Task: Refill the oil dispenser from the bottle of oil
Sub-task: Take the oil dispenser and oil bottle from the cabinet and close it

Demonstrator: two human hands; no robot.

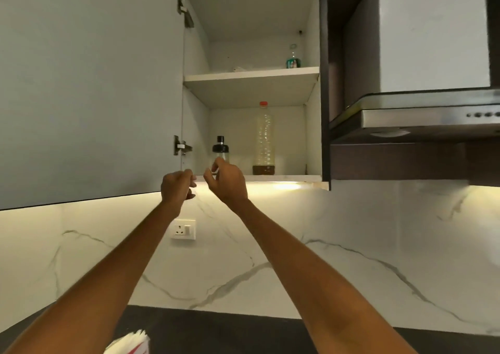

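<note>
The cabinet [251, 83] hangs open on the wall, its door [89, 88] swung out to the left of the opening. On the cabinet's bottom shelf [284, 177] stand the dispenser [220, 149], a small clear jar with a black top, near the left wall, and the bottle [263, 140], tall, clear plastic with a red cap, to the right of it and well apart. A dark layer of oil shows only at the bottle's base.

Both arms reach up toward the front edge of that shelf. The left hand [177, 187] is at the door's lower corner with fingers curled in; whether they touch or hold the door edge I cannot tell. The right hand [227, 180] is just in front of the dispenser's lower part, fingers and thumb loosely curled and apart, gripping nothing that shows; contact with the dispenser cannot be told.

On the cabinet's upper shelf [251, 75] a small bottle [293, 57] with a green label sits at the right. Right of the cabinet is a hood [422, 115]. Below it, the marble wall carries a socket [183, 228], and a dark counter [243, 332] runs under that, with a white packet [130, 344] on it.
</note>
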